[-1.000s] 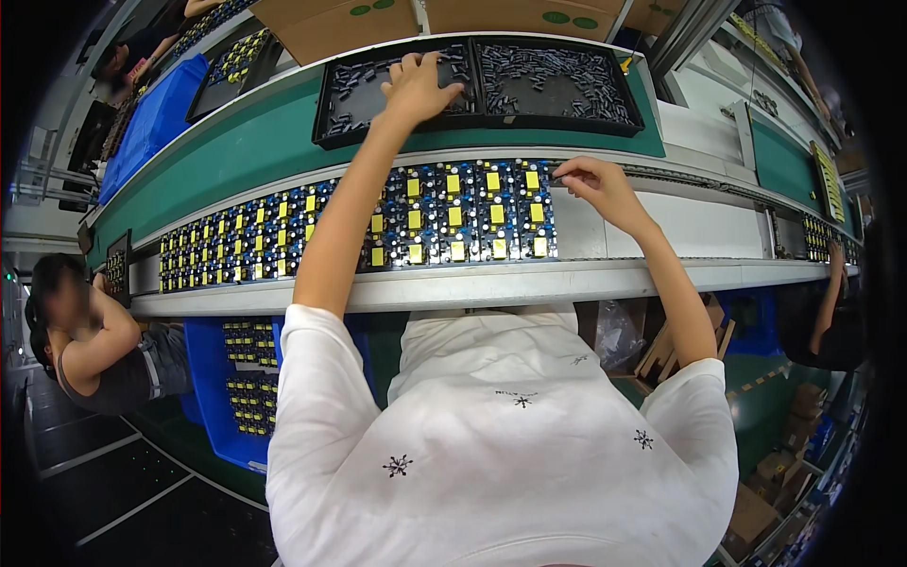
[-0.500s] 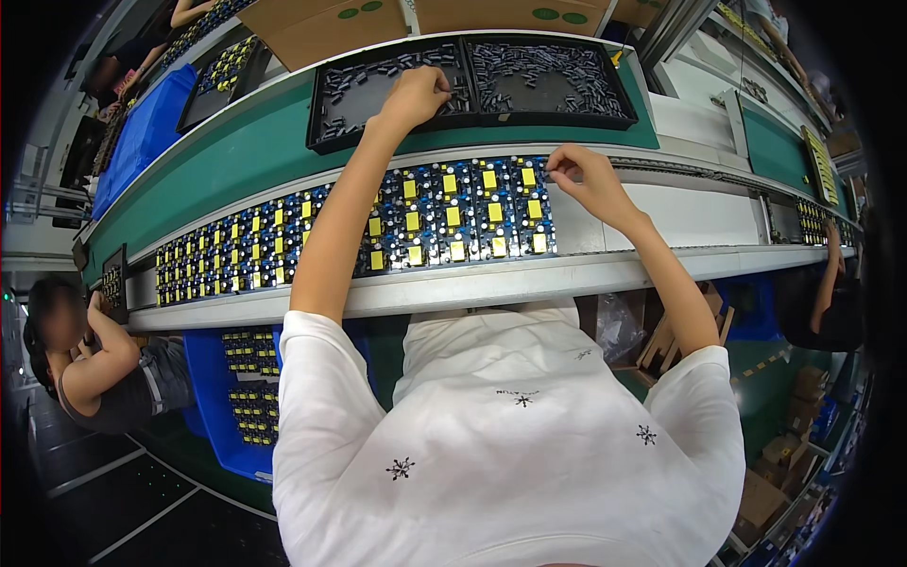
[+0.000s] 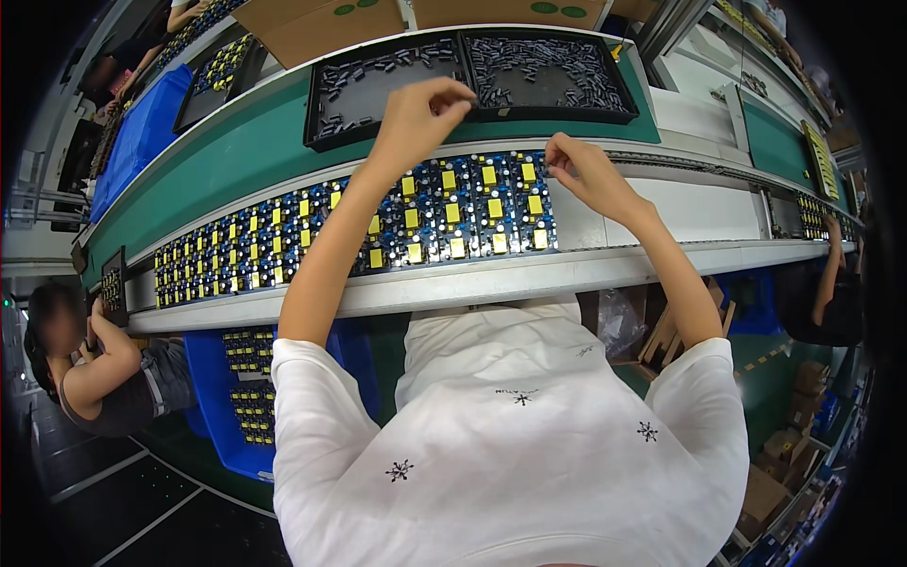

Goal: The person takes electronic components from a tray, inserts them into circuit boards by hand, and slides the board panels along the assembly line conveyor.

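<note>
My left hand (image 3: 416, 123) is over the front edge of a black tray (image 3: 321, 144), above the conveyor. Its thumb and fingertips are pinched together; what lies between them, if anything, I cannot make out. Small dark cylindrical capacitors (image 3: 529, 59) lie loose in the tray's two compartments. At the right end of a row of circuit boards (image 3: 472, 217), my right hand (image 3: 590, 180) has its fingers curled in a pinch, by the top corner of the last board. Something small and dark may show at its fingertips, too small to name. The boards carry yellow blocks and white and blue parts.
The metal conveyor rail (image 3: 425, 283) runs in front of me. Beneath it at the left stands a blue bin (image 3: 213, 406) with more boards. Another person (image 3: 104, 359) stands at the far left, and a person's arm (image 3: 829, 274) reaches the line at the right. Cardboard boxes (image 3: 321, 28) stand behind the tray.
My left hand has come out of the tray's left compartment, moving toward me and slightly right, above the boards' far edge. My right hand has barely moved.
</note>
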